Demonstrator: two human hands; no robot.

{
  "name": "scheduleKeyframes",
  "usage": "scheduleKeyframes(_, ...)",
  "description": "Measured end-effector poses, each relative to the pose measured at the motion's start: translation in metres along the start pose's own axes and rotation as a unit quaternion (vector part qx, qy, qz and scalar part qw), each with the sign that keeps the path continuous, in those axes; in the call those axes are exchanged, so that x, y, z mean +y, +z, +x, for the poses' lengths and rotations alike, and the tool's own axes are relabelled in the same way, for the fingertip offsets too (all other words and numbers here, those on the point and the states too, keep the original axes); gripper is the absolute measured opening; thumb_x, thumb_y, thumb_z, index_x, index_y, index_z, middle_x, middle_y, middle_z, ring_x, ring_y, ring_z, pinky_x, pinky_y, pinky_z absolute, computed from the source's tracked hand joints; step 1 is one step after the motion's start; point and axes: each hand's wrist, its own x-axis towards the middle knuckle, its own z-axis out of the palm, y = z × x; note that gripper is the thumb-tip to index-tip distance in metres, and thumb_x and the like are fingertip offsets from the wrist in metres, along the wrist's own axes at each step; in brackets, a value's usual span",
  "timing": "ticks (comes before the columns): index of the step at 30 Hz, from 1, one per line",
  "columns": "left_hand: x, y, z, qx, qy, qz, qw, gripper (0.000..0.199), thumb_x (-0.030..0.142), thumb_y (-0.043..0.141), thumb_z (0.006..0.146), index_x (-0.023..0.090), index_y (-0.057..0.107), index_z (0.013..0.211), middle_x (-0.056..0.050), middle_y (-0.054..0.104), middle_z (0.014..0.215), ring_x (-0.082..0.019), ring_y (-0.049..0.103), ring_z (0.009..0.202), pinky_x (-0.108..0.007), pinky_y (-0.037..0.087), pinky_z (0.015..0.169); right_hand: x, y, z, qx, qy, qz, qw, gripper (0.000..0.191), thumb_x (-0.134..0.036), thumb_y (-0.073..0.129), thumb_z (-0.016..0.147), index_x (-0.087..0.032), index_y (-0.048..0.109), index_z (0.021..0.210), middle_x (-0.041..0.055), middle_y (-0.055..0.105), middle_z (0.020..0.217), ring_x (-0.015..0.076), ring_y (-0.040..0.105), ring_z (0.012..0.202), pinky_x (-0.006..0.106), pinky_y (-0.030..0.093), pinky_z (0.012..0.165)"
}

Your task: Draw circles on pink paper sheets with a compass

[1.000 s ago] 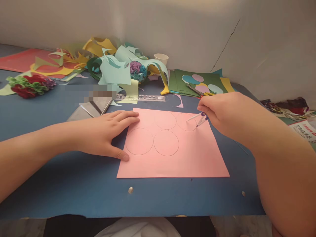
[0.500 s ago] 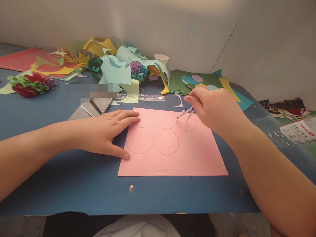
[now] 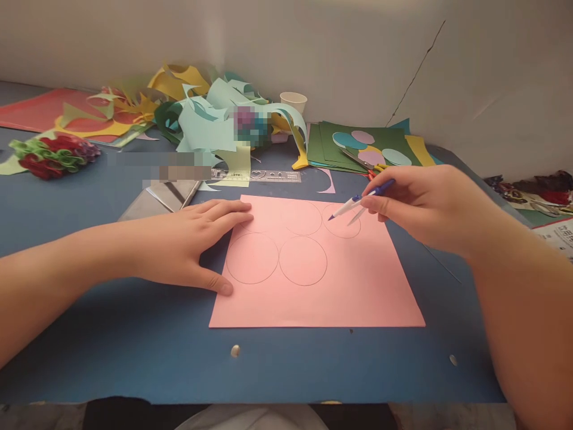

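A sheet of pink paper lies on the blue table, with several thin pencil-like circles drawn on it. Flat on its left edge rests my left hand, fingers spread and holding nothing. My right hand is closed on a white and blue drawing compass, held tilted over the upper right circle. Whether the compass tips touch the paper I cannot tell. Just behind that hand, scissors with red and yellow handles lie partly hidden by the fingers.
Behind the paper lie a clear stencil ruler, a heap of cut paper scraps and a paper cup. Green sheets with small coloured discs are at the back right. A ruffled red-green flower sits left, a grey phone-like object nearer.
My right hand has moved right and tilted the compass over, uncovering the scissors and discs behind it. My left hand stays on the paper. The view has shifted slightly.
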Motion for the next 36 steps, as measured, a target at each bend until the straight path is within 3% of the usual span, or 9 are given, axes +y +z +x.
scheduleKeyframes(6, -0.002, 0.002, 0.001, -0.001, -0.009, 0.005, 1.000, 0.129, 0.096, 0.061, 0.079, 0.029, 0.015, 0.179, -0.004, 0.009, 0.187, -0.045, 0.020, 0.169, -0.055, 0.032, 0.135, -0.003, -0.009, -0.010, -0.088, -0.078, 0.011, 0.993, 0.025, -0.050, 0.069, 0.100, -0.031, 0.077, 0.086, -0.0007, 0.071, 0.060, 0.0199, 0.060, 0.048, 0.037, 0.042, 0.049)
scheduleKeyframes(13, -0.001, 0.001, 0.002, -0.009, -0.019, 0.009, 1.000, 0.130, 0.097, 0.061, 0.078, 0.030, 0.014, 0.179, -0.004, 0.014, 0.187, -0.046, 0.019, 0.170, -0.057, 0.031, 0.135, 0.000, -0.005, -0.010, -0.094, -0.110, 0.005, 0.989, 0.016, -0.037, 0.069, 0.099, -0.032, 0.075, 0.086, 0.0000, 0.076, 0.070, 0.0236, 0.070, 0.063, 0.038, 0.046, 0.053)
scheduleKeyframes(21, -0.001, 0.002, 0.002, 0.013, -0.010, -0.011, 1.000, 0.129, 0.094, 0.065, 0.077, 0.029, 0.020, 0.178, -0.006, 0.021, 0.186, -0.047, 0.024, 0.168, -0.055, 0.031, 0.135, -0.004, -0.005, -0.013, -0.105, -0.120, 0.012, 0.987, 0.015, -0.033, 0.069, 0.096, -0.032, 0.077, 0.085, 0.0002, 0.076, 0.071, 0.0232, 0.069, 0.062, 0.038, 0.047, 0.054)
scheduleKeyframes(25, 0.001, 0.002, 0.001, 0.007, -0.011, 0.019, 1.000, 0.127, 0.093, 0.064, 0.080, 0.027, 0.017, 0.179, -0.007, 0.018, 0.186, -0.046, 0.023, 0.168, -0.056, 0.033, 0.134, -0.004, -0.006, -0.013, -0.115, -0.128, 0.018, 0.985, 0.016, -0.036, 0.069, 0.097, -0.029, 0.079, 0.086, 0.0001, 0.075, 0.068, 0.0206, 0.065, 0.056, 0.037, 0.043, 0.051)
scheduleKeyframes(29, 0.005, 0.000, 0.001, 0.008, -0.021, 0.043, 0.999, 0.112, 0.081, 0.060, 0.092, 0.026, 0.015, 0.179, -0.005, 0.017, 0.186, -0.041, 0.024, 0.169, -0.054, 0.034, 0.134, -0.004, -0.007, -0.011, -0.139, -0.142, 0.031, 0.980, 0.020, -0.041, 0.069, 0.098, -0.027, 0.079, 0.088, 0.0006, 0.075, 0.069, 0.0203, 0.066, 0.057, 0.035, 0.044, 0.052)
scheduleKeyframes(31, 0.005, 0.000, 0.000, 0.003, -0.011, 0.034, 0.999, 0.121, 0.087, 0.063, 0.086, 0.025, 0.016, 0.179, -0.006, 0.017, 0.186, -0.043, 0.025, 0.168, -0.054, 0.034, 0.134, -0.004, -0.006, -0.011, -0.139, -0.146, 0.033, 0.979, 0.019, -0.040, 0.069, 0.098, -0.027, 0.079, 0.089, 0.0005, 0.075, 0.071, 0.0201, 0.067, 0.060, 0.035, 0.045, 0.053)
scheduleKeyframes(36, 0.005, -0.001, -0.001, 0.009, -0.015, 0.030, 0.999, 0.113, 0.080, 0.064, 0.091, 0.026, 0.017, 0.179, -0.005, 0.016, 0.187, -0.043, 0.027, 0.167, -0.056, 0.036, 0.132, -0.005, -0.004, -0.011, -0.138, -0.156, 0.029, 0.978, 0.019, -0.039, 0.069, 0.098, -0.026, 0.078, 0.088, -0.0003, 0.074, 0.069, 0.0191, 0.066, 0.059, 0.034, 0.045, 0.053)
